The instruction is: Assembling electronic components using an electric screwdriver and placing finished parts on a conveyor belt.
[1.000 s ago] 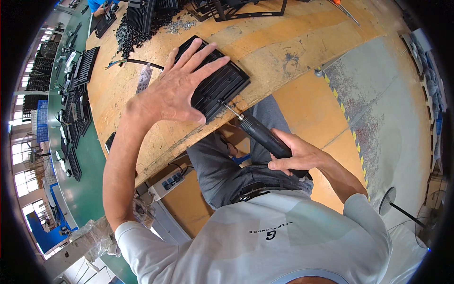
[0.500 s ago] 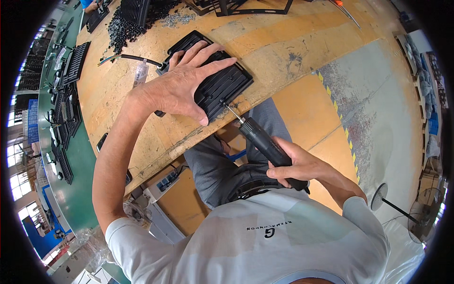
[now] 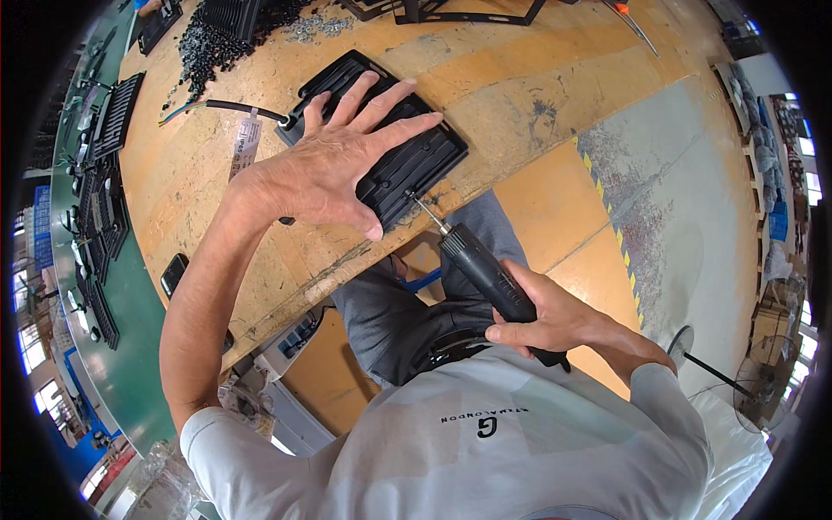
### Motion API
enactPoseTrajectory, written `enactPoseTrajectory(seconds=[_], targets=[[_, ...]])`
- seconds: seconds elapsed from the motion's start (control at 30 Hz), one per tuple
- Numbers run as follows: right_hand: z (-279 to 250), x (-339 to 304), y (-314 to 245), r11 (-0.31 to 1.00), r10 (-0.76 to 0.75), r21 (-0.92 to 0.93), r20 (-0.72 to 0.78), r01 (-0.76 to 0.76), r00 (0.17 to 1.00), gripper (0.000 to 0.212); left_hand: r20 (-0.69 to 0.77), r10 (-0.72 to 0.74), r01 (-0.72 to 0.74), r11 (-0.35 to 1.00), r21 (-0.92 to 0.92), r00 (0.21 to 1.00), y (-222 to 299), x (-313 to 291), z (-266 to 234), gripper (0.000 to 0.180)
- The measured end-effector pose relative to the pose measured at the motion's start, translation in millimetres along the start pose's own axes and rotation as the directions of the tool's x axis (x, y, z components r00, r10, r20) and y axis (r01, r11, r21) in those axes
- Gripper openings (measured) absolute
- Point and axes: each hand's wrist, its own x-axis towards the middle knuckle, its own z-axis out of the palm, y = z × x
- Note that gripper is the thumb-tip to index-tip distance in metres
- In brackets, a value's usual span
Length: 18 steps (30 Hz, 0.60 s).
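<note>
My left hand (image 3: 338,160) lies with spread fingers across a black ribbed housing (image 3: 425,156), pressing it against the wooden workbench (image 3: 511,95). A black cable (image 3: 247,108) with bare coloured wire ends leaves the housing's left side, and a pale printed tag (image 3: 246,143) hangs by it. Wrapped in my right hand (image 3: 555,316) is a black electric screwdriver (image 3: 487,273). Its thin metal bit meets the housing's near edge, close to the corner; the screw head under the tip is too small to make out.
Piles of small black parts (image 3: 208,48) and silver screws (image 3: 321,26) lie at the far left. Black brackets (image 3: 468,16) and an orange-handled screwdriver (image 3: 637,28) are at the back. A phone (image 3: 174,274) rests by my left forearm. More ribbed housings (image 3: 108,208) line a green surface (image 3: 130,347).
The view has shifted slightly. My left hand stays spread on the housing, and the electric screwdriver's bit remains at the same near edge.
</note>
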Motion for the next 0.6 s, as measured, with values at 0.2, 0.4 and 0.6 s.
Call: enactPoseTrajectory(seconds=[0.2, 0.4, 0.6], targets=[[0.7, 0.6, -0.2, 0.979, -0.055, -0.199, -0.065, 0.041, 0.996, 0.053, -0.006, -0.006, 0.006, 0.999, -0.032, 1.0, -1.3, 2.2, -1.7, 0.141], [0.9, -3.2, -18.6, 0.991, 0.003, -0.137, -0.031, -0.007, 1.0, 0.055, 0.033, -0.026, 0.028, 0.999, -0.043, 0.999, 0.7, 1.2, -12.0, 0.143], [-16.1, -26.0, 18.2, 0.459, -0.531, -0.888, -0.25, 0.026, 0.81, 0.069, 0.065, -0.105, 0.107, 0.994, -0.019, 0.992, 16.4, 8.4, -12.5, 0.131]])
